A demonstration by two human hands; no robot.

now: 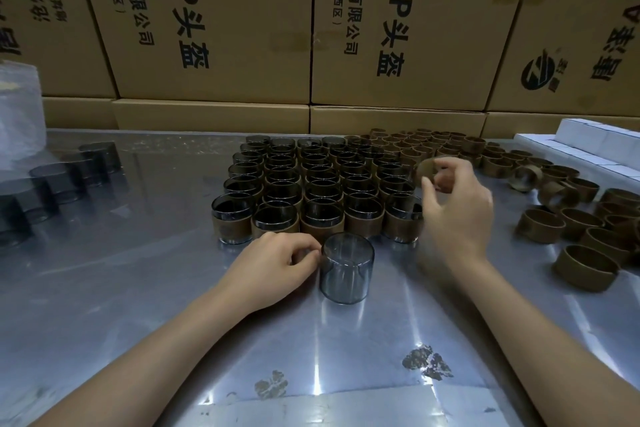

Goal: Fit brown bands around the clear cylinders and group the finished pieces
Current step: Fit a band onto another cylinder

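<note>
Head view: my two hands over a steel worktop (138,253).
Left hand (273,265): fingers curled, touching one bare clear cylinder (347,270).
Right hand (457,208): fingers pinching one brown band (427,168).
Banded cylinders (311,184): dozens, grouped in rows.

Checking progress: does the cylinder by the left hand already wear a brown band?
No, the cylinder beside the left hand is bare clear glass.

The left hand (277,262) is laid low on its side, fingers curled, fingertips pinched against something at its front. The right hand (457,204) is held raised, forearm extended, fingers curled around a small piece.
</note>
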